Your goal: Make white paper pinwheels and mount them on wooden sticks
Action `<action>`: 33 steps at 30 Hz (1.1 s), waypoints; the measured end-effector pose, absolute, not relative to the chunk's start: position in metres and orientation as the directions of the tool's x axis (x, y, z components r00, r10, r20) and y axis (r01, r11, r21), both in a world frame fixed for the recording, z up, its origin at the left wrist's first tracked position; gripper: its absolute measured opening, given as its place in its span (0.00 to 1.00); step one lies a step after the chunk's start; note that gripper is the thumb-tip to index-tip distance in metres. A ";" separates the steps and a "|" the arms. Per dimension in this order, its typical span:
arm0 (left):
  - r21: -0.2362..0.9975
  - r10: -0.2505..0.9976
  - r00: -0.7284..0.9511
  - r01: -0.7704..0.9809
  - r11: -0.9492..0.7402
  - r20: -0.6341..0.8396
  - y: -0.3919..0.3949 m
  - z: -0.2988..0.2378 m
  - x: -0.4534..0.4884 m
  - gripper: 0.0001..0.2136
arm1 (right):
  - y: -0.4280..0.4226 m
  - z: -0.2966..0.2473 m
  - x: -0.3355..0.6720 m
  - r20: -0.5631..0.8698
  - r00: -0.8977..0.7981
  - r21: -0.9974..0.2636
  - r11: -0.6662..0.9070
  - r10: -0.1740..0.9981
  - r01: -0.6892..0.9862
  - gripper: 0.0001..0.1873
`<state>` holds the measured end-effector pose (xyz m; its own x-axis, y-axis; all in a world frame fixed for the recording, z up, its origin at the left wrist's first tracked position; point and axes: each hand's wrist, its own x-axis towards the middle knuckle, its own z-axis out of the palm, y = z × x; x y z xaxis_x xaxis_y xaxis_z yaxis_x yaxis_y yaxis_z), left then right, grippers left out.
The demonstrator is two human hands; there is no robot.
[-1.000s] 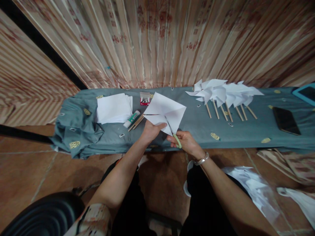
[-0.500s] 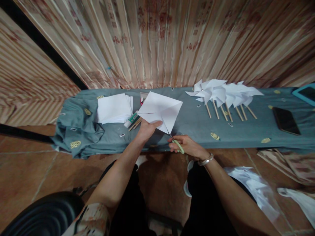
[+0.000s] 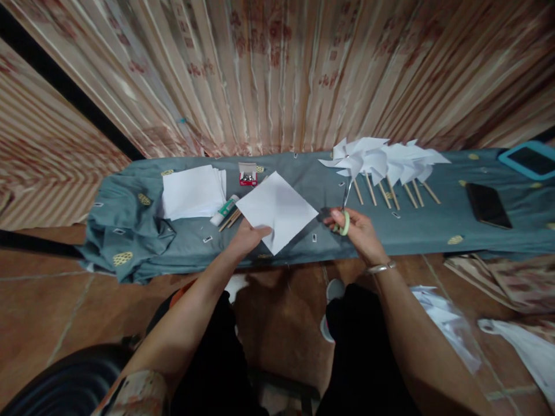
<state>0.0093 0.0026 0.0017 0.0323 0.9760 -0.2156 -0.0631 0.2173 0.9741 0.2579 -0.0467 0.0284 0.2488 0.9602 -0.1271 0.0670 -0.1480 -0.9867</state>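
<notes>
Near the table's (image 3: 416, 234) front edge, paper square (image 3: 277, 208) and scissors (image 3: 346, 216) apart
Left hand (image 3: 248, 237) pinches the sheet's near corner, which might slip; right hand (image 3: 359, 231) grips the scissors, blades pointing far, liable to snag the pinwheels (image 3: 381, 159).

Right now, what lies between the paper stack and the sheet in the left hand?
In the head view, a glue stick and wooden sticks lie on the cloth there. The left hand grips the sheet; the right hand, scissors.

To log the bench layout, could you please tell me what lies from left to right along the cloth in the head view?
Paper stack, square sheet in the left hand, scissors in the right hand, pinwheels, black phone, blue tablet.
</notes>
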 end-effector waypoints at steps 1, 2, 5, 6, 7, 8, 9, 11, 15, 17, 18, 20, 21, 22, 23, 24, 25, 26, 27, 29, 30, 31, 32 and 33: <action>0.972 0.972 0.056 -0.041 0.232 -0.229 0.000 0.001 0.010 0.15 | -0.044 0.029 0.256 -0.119 0.247 -0.989 -0.137 0.962 0.054 0.28; 0.969 0.966 0.085 -0.020 0.245 -0.243 -0.002 0.001 0.011 0.13 | -0.042 0.029 0.253 -0.120 0.234 -0.990 -0.134 0.965 0.045 0.28; 0.961 0.947 0.166 0.036 0.274 -0.276 -0.006 0.001 0.013 0.09 | -0.036 0.027 0.246 -0.150 0.171 -0.987 -0.158 0.974 0.030 0.29; 0.960 0.943 0.183 0.047 0.275 -0.279 -0.007 0.001 0.014 0.09 | -0.034 0.025 0.244 -0.166 0.150 -0.985 -0.171 0.975 0.020 0.29; 0.960 0.940 0.197 0.054 0.274 -0.279 -0.008 0.002 0.014 0.09 | -0.033 0.023 0.242 -0.182 0.133 -0.983 -0.185 0.974 0.005 0.29; 0.960 0.938 0.207 0.055 0.274 -0.279 -0.009 0.003 0.014 0.09 | -0.032 0.021 0.240 -0.199 0.119 -0.980 -0.199 0.973 -0.013 0.29; 0.960 0.936 0.213 0.047 0.275 -0.278 -0.009 0.003 0.014 0.10 | -0.031 0.019 0.239 -0.215 0.105 -0.977 -0.212 0.971 -0.031 0.29; 0.958 0.934 0.219 0.020 0.285 -0.282 -0.010 0.006 0.013 0.11 | -0.029 0.017 0.237 -0.239 0.087 -0.970 -0.235 0.967 -0.060 0.29; 0.936 0.917 0.254 -0.092 0.339 -0.307 -0.008 0.014 0.012 0.15 | -0.028 0.019 0.234 -0.239 0.119 -0.968 -0.227 0.964 -0.105 0.27; 0.902 0.908 0.289 -0.219 0.372 -0.304 -0.007 0.019 0.014 0.18 | -0.028 0.021 0.231 -0.218 0.173 -0.970 -0.193 0.961 -0.151 0.27; 0.876 0.906 0.302 -0.293 0.384 -0.296 -0.006 0.022 0.015 0.20 | -0.028 0.022 0.230 -0.207 0.207 -0.969 -0.171 0.956 -0.180 0.26; 0.819 0.907 0.319 -0.415 0.396 -0.277 -0.007 0.026 0.019 0.21 | -0.027 0.023 0.226 -0.191 0.292 -0.964 -0.123 0.937 -0.235 0.26; 0.794 0.902 0.334 -0.451 0.407 -0.272 -0.007 0.027 0.021 0.20 | -0.027 0.023 0.224 -0.187 0.336 -0.962 -0.103 0.923 -0.252 0.26; 0.776 0.898 0.350 -0.474 0.416 -0.268 -0.008 0.028 0.024 0.19 | -0.027 0.022 0.222 -0.183 0.377 -0.961 -0.085 0.908 -0.263 0.26; 0.762 0.893 0.363 -0.489 0.425 -0.266 -0.009 0.028 0.027 0.18 | -0.026 0.022 0.219 -0.180 0.407 -0.959 -0.069 0.896 -0.274 0.26; 0.748 0.889 0.370 -0.502 0.435 -0.269 -0.010 0.029 0.029 0.16 | -0.025 0.022 0.217 -0.176 0.429 -0.957 -0.052 0.886 -0.286 0.26; 0.729 0.885 0.371 -0.517 0.449 -0.282 -0.010 0.029 0.032 0.15 | -0.024 0.022 0.215 -0.173 0.444 -0.953 -0.036 0.879 -0.301 0.26; 0.706 0.875 0.376 -0.527 0.473 -0.306 -0.011 0.029 0.035 0.14 | -0.023 0.023 0.213 -0.173 0.454 -0.948 -0.023 0.874 -0.317 0.27; 0.682 0.868 0.375 -0.543 0.491 -0.326 -0.011 0.030 0.038 0.13 | -0.022 0.024 0.211 -0.175 0.461 -0.942 -0.012 0.870 -0.334 0.27; 0.632 0.860 0.364 -0.584 0.509 -0.357 -0.010 0.030 0.042 0.11 | -0.019 0.026 0.209 -0.185 0.467 -0.930 0.000 0.865 -0.368 0.27; 0.603 0.859 0.355 -0.612 0.512 -0.370 -0.009 0.031 0.044 0.10 | -0.018 0.027 0.208 -0.190 0.470 -0.923 0.006 0.862 -0.385 0.27; 0.572 0.858 0.344 -0.642 0.511 -0.381 -0.007 0.032 0.046 0.09 | -0.016 0.027 0.208 -0.192 0.472 -0.917 0.015 0.860 -0.399 0.27; 0.539 0.858 0.334 -0.672 0.508 -0.391 -0.005 0.032 0.047 0.08 | -0.014 0.028 0.208 -0.189 0.477 -0.911 0.027 0.858 -0.411 0.27; 0.509 0.857 0.328 -0.699 0.503 -0.397 -0.003 0.033 0.049 0.07 | -0.012 0.028 0.208 -0.185 0.483 -0.907 0.041 0.856 -0.420 0.27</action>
<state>0.0491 -0.0035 0.0329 0.3277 0.8574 -0.3969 -0.6991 0.5027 0.5086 0.2084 -0.0124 0.0281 0.4833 0.8558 -0.1846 -0.4196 0.0413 -0.9068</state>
